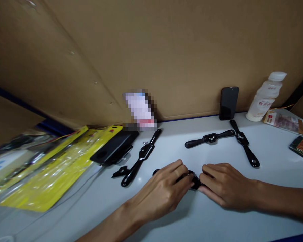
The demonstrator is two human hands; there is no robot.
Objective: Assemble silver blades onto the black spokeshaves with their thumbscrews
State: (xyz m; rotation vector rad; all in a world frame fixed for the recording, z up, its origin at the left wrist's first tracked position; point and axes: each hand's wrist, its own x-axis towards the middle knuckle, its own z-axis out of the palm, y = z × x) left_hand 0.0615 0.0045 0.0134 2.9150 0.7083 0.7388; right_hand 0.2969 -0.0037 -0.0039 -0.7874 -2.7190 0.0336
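The left hand [165,186] and right hand [226,186] meet at a glossy black two-handled tool [196,183], low over the pale, smooth desk [173,148]. The left fingers curl closed on its middle; the right fingers are closed at its right end, gripping the handle, which they mostly hide. Beyond the hands, a strip of desk leads to a second glossy black two-handled tool [209,138], lying crosswise, its right tip at the handle of a slanted third one [243,143]. Left of the hands, a narrower gap separates the left wrist from a fourth, diagonal one [142,154]. Shiny yellow-backed clear plastic packs [65,168] crowd the left side. A brown upright panel [181,57] bounds the far edge; a blue strip [301,237] marks the near right edge.
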